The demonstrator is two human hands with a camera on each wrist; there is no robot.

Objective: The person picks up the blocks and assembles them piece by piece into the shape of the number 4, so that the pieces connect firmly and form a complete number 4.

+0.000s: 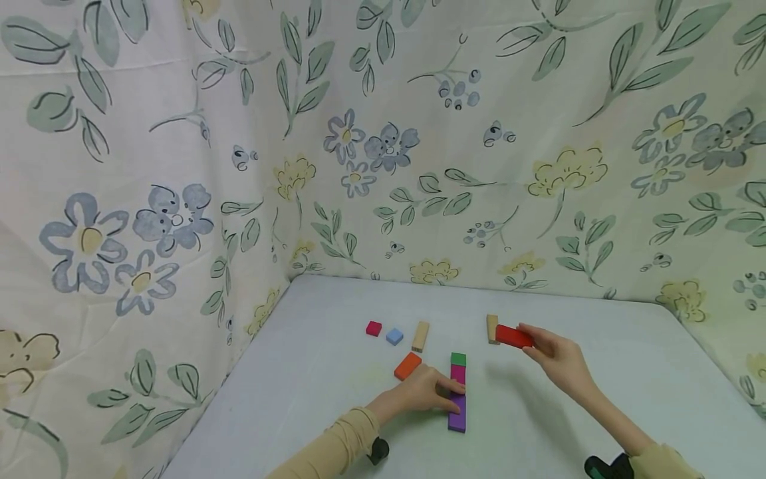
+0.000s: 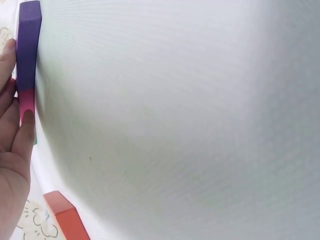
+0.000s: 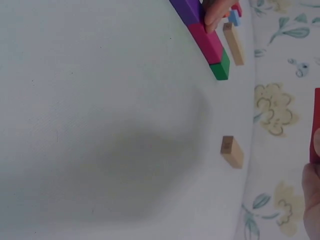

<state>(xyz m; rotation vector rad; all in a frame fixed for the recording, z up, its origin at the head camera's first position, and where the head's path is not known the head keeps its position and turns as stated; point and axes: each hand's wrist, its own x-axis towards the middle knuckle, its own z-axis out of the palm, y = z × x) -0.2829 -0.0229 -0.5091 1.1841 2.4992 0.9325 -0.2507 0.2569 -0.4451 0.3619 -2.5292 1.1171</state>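
A green block (image 1: 457, 359), a magenta block (image 1: 457, 374) and a purple block (image 1: 457, 422) form a straight row on the table. My left hand (image 1: 419, 391) grips the magenta block near where it meets the purple one, and part of the row is hidden under the fingers. In the left wrist view, the fingers lie against the magenta block (image 2: 26, 99) and purple block (image 2: 28, 50). To the right, my right hand (image 1: 556, 356) holds a long red block (image 1: 513, 336) by one end, above the table. Only an edge of that red block (image 3: 316, 120) shows in the right wrist view.
Left of the row lie an orange block (image 1: 407, 366), a small red block (image 1: 374, 328), a small blue block (image 1: 394, 336) and a plain wooden block (image 1: 421, 336). Another wooden block (image 1: 492, 329) stands behind the held red one. Floral cloth (image 1: 455, 199) hangs beyond the white table (image 1: 323, 313).
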